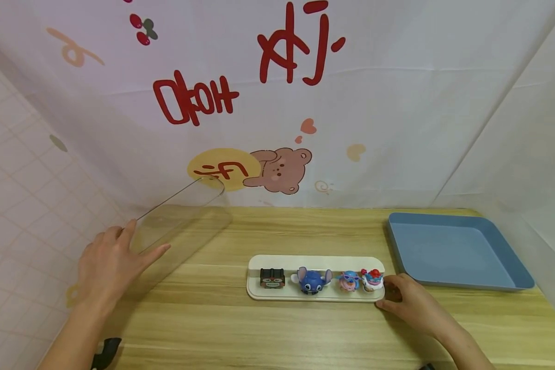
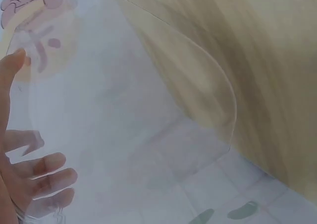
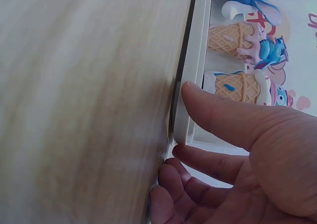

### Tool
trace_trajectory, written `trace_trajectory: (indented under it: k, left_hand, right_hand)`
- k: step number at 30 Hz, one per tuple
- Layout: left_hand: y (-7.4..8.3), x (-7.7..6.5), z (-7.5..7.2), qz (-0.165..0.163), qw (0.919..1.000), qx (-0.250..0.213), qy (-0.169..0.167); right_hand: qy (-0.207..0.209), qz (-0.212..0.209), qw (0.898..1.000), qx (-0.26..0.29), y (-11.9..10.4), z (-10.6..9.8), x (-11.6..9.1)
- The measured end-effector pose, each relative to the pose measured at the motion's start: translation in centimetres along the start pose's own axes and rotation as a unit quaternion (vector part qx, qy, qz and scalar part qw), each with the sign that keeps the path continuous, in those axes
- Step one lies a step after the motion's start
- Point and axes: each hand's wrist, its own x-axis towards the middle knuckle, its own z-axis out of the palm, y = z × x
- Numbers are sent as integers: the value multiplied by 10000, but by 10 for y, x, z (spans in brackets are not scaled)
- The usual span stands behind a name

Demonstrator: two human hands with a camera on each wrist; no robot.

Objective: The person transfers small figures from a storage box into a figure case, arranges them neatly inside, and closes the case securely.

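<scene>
My left hand (image 1: 113, 262) holds a long clear plastic cover (image 1: 191, 226) tilted up at the left, its far rounded end raised. In the left wrist view several fingers (image 2: 52, 184) show through the plastic, with the thumb at its other side. A white display base (image 1: 254, 277) lies on the table in front. Standing along it are a black chest-shaped figure (image 1: 272, 278), a blue long-eared figure (image 1: 312, 281) and two ice-cream-cone figures (image 3: 230, 38) at the right end. There my right hand (image 1: 411, 300) grips the base's corner between thumb and forefinger.
To the right of the base, a shallow blue tray (image 1: 462, 246) sits toward the back of the wooden table (image 1: 240, 334). Printed white cloth (image 1: 388, 113) hangs behind and at both sides. A black curved object (image 1: 105, 353) shows by the left forearm.
</scene>
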Motion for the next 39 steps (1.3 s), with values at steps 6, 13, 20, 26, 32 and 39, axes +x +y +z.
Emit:
trace_trajectory:
  k: [6,13,20,26,32,39]
  left_hand:
    - [7,6,-5,109,9997,-211,84]
    - [20,13,-12,261,9988,-361,200]
    - [37,25,-23,333,9981,-511,106]
    - [52,38,-27,606,9952,-741,225]
    - [65,51,-25,841,9910,-1009,264]
    - [76,63,-23,994,9877,-1144,375]
  right_hand:
    - [-8,-1,10000,-17,-1,-1,0]
    - [34,-22,9999,-101,-1,1,0]
    - [73,-52,9999,-89,0,1,0]
    - [59,-100,9999,-101,1,1,0]
    - [40,-91,9998,-169,0,0,0]
    - [48,-64,9997,-214,1,1,0]
